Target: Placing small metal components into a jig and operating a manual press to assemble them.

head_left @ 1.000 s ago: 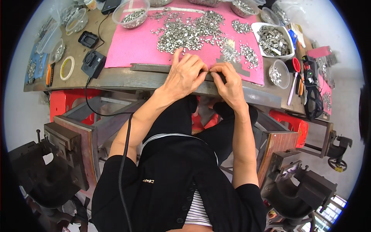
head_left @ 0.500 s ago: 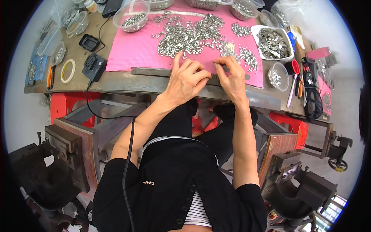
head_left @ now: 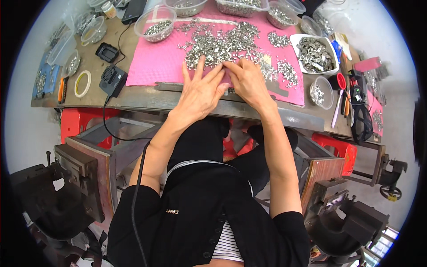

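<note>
A heap of small shiny metal pieces [head_left: 215, 46] covers the middle of the pink mat [head_left: 147, 66]. My left hand [head_left: 200, 93] lies with its fingers spread at the heap's near edge. Beside it, my right hand [head_left: 250, 84] has its thumb and forefinger closed together, the tips near the left fingers at the pieces; anything pinched there is too small to make out. Under both hands runs a grey metal bar [head_left: 168, 86] along the mat's front edge, partly hidden. A few small pieces [head_left: 230, 91] show on the bar between the hands.
A clear bowl [head_left: 155, 33] of pieces stands back left, a white tub [head_left: 316, 53] of metal strips at right. Near it are a clear cup [head_left: 321, 93] and a red scoop [head_left: 340, 81]. A black charger [head_left: 112, 80] and tape roll [head_left: 82, 83] lie left; its cable hangs over the edge.
My right hand has moved left and toward the heap, from over the bar to the pieces. My left hand's fingers have spread out from a more curled shape. The view has shifted slightly.
</note>
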Demonstrator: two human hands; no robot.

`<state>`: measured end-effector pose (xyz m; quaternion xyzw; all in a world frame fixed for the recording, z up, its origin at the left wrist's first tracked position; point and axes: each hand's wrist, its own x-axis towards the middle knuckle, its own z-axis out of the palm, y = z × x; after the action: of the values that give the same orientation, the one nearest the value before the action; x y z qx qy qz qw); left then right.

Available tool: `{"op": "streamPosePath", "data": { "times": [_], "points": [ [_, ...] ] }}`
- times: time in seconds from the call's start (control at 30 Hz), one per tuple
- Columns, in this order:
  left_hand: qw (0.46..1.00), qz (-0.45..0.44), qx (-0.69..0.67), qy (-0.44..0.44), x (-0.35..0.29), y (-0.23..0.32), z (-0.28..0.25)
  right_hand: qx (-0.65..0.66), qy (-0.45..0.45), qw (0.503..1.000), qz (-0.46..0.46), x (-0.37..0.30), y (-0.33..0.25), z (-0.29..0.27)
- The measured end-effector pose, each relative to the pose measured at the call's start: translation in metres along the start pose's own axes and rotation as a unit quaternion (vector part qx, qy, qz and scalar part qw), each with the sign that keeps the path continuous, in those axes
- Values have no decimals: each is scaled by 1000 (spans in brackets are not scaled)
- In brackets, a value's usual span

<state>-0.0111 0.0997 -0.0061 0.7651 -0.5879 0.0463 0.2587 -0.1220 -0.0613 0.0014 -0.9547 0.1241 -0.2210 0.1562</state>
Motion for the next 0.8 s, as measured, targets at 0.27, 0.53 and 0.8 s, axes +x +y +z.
{"op": "streamPosePath", "data": {
  "times": [0.27,0.53,0.8],
  "points": [
    [987,-63,-121,88,1,-28,-23,66,2,998,15,-9,8,-22],
    [994,-84,-46,57,10,-35,-26,75,44,996,8,-1,2,-7],
    [997,-38,-39,51,25,-31,-8,17,18,999,-22,15,-1,17]
  ]
}}
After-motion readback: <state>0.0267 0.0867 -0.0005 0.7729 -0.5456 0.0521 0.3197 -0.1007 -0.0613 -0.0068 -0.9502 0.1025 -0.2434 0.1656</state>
